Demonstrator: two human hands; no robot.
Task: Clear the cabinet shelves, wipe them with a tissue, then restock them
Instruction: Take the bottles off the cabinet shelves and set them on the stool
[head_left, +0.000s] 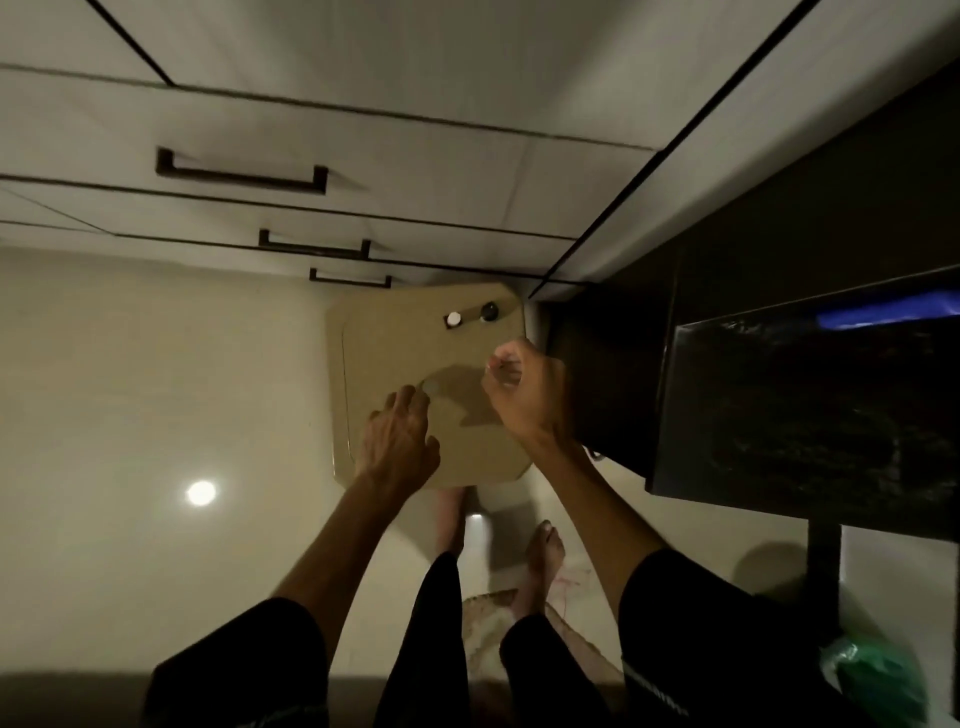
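- Seen from above, at 9 o'clock of the scene: pale glossy floor (130, 389) with a round lamp reflection, white drawer fronts with dark handles (241, 174) across 12 o'clock.
- At centre: a tan flat-topped stool or low stand (395, 332), used here as a table, carrying two small items near its 1 o'clock corner — a white-capped jar (453, 318) and, just beside it toward 3 o'clock, a dark-capped jar (489, 311). Exact contents too small to tell.
- Left hand (397, 441) low over the near half of the tan top, fingers (410, 397) loosely spread and relaxed, holding nothing; contact with the surface cannot be told.
- Right hand (524, 384) nearer the two jars, which lie at roughly 11 o'clock from it, close but apart; fingers (501, 364) curled inward, and whether anything small is pinched cannot be told.
- Likely step: setting out or collecting cleared items; right hand better placed for either jar.
- At 3 o'clock: dark open cabinet (779, 249) and a dark glossy counter edge (800, 405); something green (878, 680) at 5 o'clock.
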